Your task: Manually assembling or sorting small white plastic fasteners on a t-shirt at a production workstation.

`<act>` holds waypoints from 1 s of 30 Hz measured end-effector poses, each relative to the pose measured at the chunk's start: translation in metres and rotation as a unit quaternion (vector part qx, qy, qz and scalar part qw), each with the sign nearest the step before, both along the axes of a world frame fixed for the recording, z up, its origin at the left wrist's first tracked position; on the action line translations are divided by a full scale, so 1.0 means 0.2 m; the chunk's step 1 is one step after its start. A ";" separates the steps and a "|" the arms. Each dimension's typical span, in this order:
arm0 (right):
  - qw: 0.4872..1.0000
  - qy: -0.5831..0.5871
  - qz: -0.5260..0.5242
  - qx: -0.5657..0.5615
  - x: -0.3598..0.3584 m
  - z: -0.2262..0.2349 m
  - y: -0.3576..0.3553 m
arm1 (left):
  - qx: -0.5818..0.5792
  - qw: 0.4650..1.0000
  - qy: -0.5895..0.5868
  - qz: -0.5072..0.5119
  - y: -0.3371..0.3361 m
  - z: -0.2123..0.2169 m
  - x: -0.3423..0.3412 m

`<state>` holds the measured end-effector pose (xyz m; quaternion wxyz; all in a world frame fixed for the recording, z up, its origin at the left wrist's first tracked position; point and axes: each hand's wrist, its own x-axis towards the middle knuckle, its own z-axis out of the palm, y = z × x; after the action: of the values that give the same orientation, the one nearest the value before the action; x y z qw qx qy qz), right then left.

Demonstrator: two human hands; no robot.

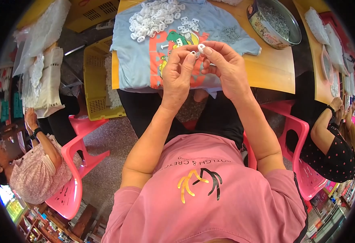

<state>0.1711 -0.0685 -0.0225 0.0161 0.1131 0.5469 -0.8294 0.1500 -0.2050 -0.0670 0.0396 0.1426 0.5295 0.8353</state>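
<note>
Both my hands are raised close together over the near part of a light blue T-shirt [135,60] spread on the table. Between thumb and fingers my right hand [230,71] pinches a small white oval plastic piece [201,47]. My left hand [177,79] is closed in a pinch beside it, on something small and mostly hidden by the fingertips. Beyond my hands lies a heap of white plastic pieces [151,20], with a smaller group of white pieces [190,25] to its right. A patch of small metal screws [229,35] rests on the shirt's right side.
A round tin [264,32] of metal screws stands at the table's [280,69] far right. Yellow crates [89,81] stand at the left. People sit on both sides on pink chairs [76,174], at tables with bagged white parts [50,28].
</note>
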 end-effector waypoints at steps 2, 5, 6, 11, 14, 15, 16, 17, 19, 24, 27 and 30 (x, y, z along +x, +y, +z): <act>1.000 0.008 0.000 0.009 0.00 -0.01 0.00 | -0.008 1.000 0.002 0.000 0.00 -0.01 0.00; 0.999 0.018 -0.003 0.043 -0.01 -0.01 0.01 | -0.002 1.000 0.000 0.001 0.00 -0.01 0.00; 0.998 0.022 0.001 0.054 -0.01 -0.01 0.02 | -0.002 1.000 0.000 0.002 0.00 -0.01 0.00; 0.996 0.029 0.009 0.083 0.00 -0.01 0.02 | -0.023 1.000 0.008 0.005 0.00 -0.01 -0.01; 0.994 0.043 0.006 0.101 0.00 0.00 0.02 | -0.032 0.999 0.008 0.009 0.00 -0.01 0.00; 0.993 0.044 0.008 0.110 0.00 0.00 0.02 | -0.032 0.999 0.009 0.009 0.01 -0.01 0.00; 0.992 0.045 0.010 0.120 0.00 0.01 0.01 | -0.028 0.999 0.011 0.015 0.01 -0.01 0.00; 0.992 0.045 0.010 0.120 0.00 0.01 0.01 | -0.025 0.999 0.014 0.020 0.01 -0.01 0.00; 0.987 0.055 0.007 0.153 0.00 0.00 0.01 | -0.040 0.999 0.010 0.022 0.01 -0.02 0.00; 0.984 0.069 -0.001 0.167 -0.01 -0.01 -0.01 | -0.052 0.998 0.019 0.037 0.01 -0.02 0.00; 0.983 0.080 0.000 0.166 -0.01 -0.02 -0.01 | -0.062 0.997 -0.014 0.040 0.01 -0.01 0.02; 0.981 0.094 -0.001 0.170 -0.01 -0.02 -0.02 | -0.084 0.995 -0.002 0.059 0.01 0.00 0.02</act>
<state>0.1681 -0.0722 -0.0271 -0.0554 0.0364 0.6790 -0.7311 0.1546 -0.2020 -0.0665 0.0035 0.1054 0.6053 0.7890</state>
